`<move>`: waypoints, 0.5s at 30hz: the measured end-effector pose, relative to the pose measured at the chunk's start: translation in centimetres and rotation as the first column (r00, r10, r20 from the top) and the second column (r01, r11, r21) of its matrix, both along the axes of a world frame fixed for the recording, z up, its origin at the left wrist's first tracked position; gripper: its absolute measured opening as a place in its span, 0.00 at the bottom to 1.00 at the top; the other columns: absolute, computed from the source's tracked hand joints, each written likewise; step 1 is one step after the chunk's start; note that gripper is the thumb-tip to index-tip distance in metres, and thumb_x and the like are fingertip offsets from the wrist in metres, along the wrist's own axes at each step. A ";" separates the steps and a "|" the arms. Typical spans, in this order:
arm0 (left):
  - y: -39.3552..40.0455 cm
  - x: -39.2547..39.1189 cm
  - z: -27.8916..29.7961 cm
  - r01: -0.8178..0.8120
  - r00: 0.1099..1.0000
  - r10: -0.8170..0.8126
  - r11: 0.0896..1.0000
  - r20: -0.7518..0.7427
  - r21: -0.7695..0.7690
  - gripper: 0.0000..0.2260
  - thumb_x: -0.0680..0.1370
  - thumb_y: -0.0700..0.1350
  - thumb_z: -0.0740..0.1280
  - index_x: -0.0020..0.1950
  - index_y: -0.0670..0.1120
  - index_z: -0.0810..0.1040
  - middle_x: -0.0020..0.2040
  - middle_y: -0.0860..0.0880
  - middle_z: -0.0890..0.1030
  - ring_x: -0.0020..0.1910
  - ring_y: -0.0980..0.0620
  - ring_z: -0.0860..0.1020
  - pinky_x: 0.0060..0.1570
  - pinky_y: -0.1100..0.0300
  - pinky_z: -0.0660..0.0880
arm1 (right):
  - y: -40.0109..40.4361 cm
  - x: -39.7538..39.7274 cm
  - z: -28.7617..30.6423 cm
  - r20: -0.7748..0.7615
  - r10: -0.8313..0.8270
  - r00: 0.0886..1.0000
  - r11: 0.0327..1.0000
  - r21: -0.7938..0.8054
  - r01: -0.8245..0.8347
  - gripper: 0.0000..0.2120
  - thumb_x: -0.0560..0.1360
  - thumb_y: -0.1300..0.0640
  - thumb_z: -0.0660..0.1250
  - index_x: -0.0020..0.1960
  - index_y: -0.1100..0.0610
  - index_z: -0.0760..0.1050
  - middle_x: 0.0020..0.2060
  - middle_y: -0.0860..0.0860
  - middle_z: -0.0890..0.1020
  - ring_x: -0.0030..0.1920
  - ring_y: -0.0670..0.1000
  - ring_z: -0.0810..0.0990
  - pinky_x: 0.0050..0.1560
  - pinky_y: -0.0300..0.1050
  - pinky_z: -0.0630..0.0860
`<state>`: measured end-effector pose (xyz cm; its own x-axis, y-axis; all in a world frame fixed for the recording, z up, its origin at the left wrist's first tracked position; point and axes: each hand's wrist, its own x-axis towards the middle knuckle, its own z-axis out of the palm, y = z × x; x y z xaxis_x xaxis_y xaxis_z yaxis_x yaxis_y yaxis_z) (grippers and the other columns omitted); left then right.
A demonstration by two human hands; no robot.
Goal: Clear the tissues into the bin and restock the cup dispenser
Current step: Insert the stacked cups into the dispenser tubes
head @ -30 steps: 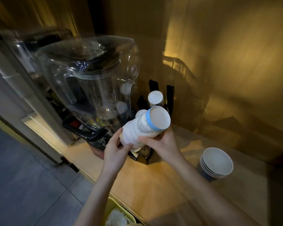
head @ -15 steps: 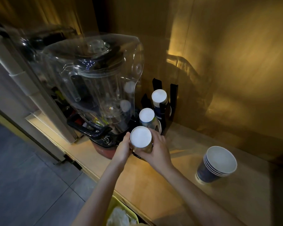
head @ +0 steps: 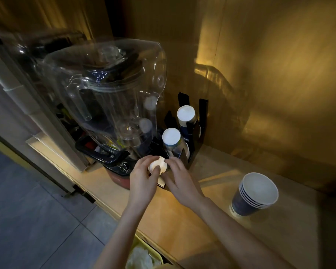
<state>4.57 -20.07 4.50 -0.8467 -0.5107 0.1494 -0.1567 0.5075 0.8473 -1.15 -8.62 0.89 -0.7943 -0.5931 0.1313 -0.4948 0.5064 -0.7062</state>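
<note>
A white upturned cup stack sits in the front slot of the black dispenser, low between both hands. The left hand curls against its left side, thumb on the base; the right hand presses in from the right, fingers on its rim. Two more stacks stand in the slots behind. Blue cups wait on the counter well to the right. A blender stands just left of the dispenser. Tissues lie in the yellow bin below.
</note>
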 end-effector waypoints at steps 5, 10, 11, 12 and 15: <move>0.5 -0.4 -1.7 0.127 0.960 -0.103 0.989 0.262 -0.078 0.17 0.78 0.44 0.62 0.65 0.42 0.73 0.67 0.44 0.75 0.64 0.45 0.73 0.60 0.58 0.67 | 0.4 -0.1 -0.8 0.024 0.036 0.999 0.994 0.106 -0.038 0.21 0.80 0.52 0.53 0.71 0.54 0.59 0.71 0.50 0.65 0.68 0.52 0.68 0.62 0.50 0.71; 1.0 -0.4 -2.7 0.228 0.922 -0.193 0.971 0.335 -0.069 0.18 0.80 0.48 0.56 0.67 0.42 0.71 0.71 0.43 0.70 0.72 0.47 0.64 0.68 0.56 0.62 | 0.8 -0.2 -1.2 0.158 0.043 0.987 0.994 0.089 -0.058 0.21 0.80 0.51 0.52 0.72 0.51 0.57 0.71 0.50 0.65 0.68 0.53 0.67 0.63 0.49 0.69; 1.0 -0.4 -2.6 0.226 0.919 -0.187 0.971 0.347 -0.076 0.18 0.80 0.48 0.56 0.67 0.42 0.71 0.71 0.43 0.69 0.72 0.47 0.64 0.68 0.56 0.62 | 1.0 -0.3 -1.2 0.198 0.034 0.980 0.997 0.060 -0.047 0.21 0.80 0.50 0.52 0.72 0.51 0.58 0.71 0.50 0.66 0.68 0.52 0.67 0.63 0.47 0.68; 0.9 -0.5 -2.5 0.222 0.917 -0.178 0.971 0.357 -0.086 0.18 0.80 0.48 0.56 0.67 0.42 0.71 0.71 0.43 0.70 0.71 0.47 0.65 0.68 0.55 0.63 | 1.2 -0.4 -1.3 0.238 0.018 0.971 0.999 0.023 -0.024 0.20 0.80 0.49 0.52 0.71 0.51 0.60 0.70 0.50 0.68 0.67 0.52 0.69 0.61 0.44 0.69; 1.1 -1.0 -1.7 0.202 0.929 -0.130 0.962 0.346 -0.182 0.17 0.79 0.49 0.57 0.63 0.42 0.74 0.65 0.41 0.76 0.63 0.43 0.73 0.60 0.52 0.72 | 2.8 -0.7 -1.1 0.321 -0.040 0.946 0.992 -0.099 0.075 0.14 0.79 0.49 0.55 0.61 0.50 0.72 0.54 0.49 0.78 0.55 0.49 0.77 0.46 0.31 0.72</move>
